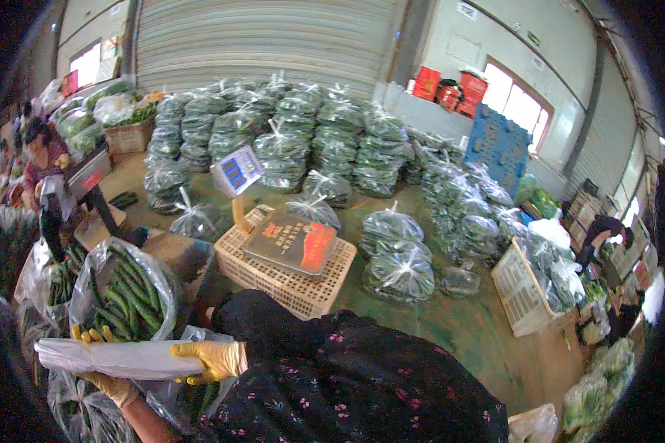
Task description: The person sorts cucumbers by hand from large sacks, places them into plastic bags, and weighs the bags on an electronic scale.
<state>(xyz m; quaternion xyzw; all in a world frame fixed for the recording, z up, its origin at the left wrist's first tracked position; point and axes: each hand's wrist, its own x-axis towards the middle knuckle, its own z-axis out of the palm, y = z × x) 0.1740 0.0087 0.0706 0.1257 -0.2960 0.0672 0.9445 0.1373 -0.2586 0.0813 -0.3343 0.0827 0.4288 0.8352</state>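
Note:
At the lower left, both my hands wear yellow gloves and hold a long white roll [137, 357], which looks like thin plastic, roughly level. My left hand [114, 385] wraps around it from below, with fingertips curling over its far side. My right hand [213, 359] is closed over the right end. Just beyond the roll, a clear plastic bag [171, 292] stands wide, full of long green cucumbers [129, 295]. Further bagged cucumbers lie under and beside my hands, partly hidden. A black flowered sleeve [347, 376] fills the lower middle.
A scale [292, 240] with a display rests on an upturned beige crate [314, 290]. Stacked bags of green vegetables [277, 144] line the shutter. A white crate [521, 292] holds more bags at right. One person [48, 159] works at left, another [606, 232] at far right.

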